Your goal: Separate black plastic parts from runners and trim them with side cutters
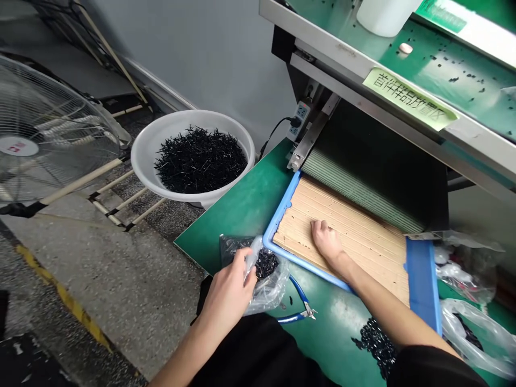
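Plastic bag pinched by left hand at 7 o'clock; right hand curled on cardboard; black parts could spill if bag slips.

L hand curled, palm down; R hand half-open, palm down, arm extd fwd.
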Demonstrator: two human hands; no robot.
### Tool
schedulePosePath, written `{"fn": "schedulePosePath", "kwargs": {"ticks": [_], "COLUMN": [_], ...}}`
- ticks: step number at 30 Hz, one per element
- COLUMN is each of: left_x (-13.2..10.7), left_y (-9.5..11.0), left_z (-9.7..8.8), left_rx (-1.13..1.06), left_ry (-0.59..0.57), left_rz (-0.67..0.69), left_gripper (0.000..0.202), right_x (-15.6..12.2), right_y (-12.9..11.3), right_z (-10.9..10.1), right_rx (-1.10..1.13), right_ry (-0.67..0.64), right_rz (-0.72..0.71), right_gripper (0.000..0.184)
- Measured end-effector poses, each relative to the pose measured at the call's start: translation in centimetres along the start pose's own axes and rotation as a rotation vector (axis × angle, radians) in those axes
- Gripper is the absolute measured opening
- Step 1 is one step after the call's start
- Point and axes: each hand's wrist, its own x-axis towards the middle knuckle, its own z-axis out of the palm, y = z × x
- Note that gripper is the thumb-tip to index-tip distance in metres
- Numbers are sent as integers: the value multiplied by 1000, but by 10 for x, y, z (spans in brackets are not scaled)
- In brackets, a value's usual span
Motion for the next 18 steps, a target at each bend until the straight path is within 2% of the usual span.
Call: {"fn": "schedulePosePath", "kwargs": {"ticks": [4,7,8,10,11,13,15,16,18], "left_x": [-3,-6,-7,-7,-7,-7,-6,-5,-4], "left_y": [0,-2,-2,-3,-2,-2,-2,-2,-2], "left_z": [-8,-13,-13,-14,-13,-12,-11,-11,-10], "left_rx": [-202,-306,-321,-329,-332,-344,-355,-361,-372], "left_ry": [94,120,120,116,116,128,137,139,142], "left_rz": [-16,-19,-20,-21,-21,-21,-23,-25,-30], "left_gripper": [19,19,19,19,20,20,20,20,20], "right_x": [4,6,5,-2,-9,-25,-44,-52,-63], "right_y": [25,24,15,-21,-46,-100,-145,-160,-170], "right_z": [-14,-34,-42,-60,-69,-88,-106,-113,-122], "right_rx": [73,182,217,323,387,675,819,869,962], "right_ry": [21,63,72,96,106,177,126,71,-28], "right_rz": [160,221,221,204,185,135,22,-13,-62], "right_gripper": [30,47,52,57,58,54,53,52,47]}}
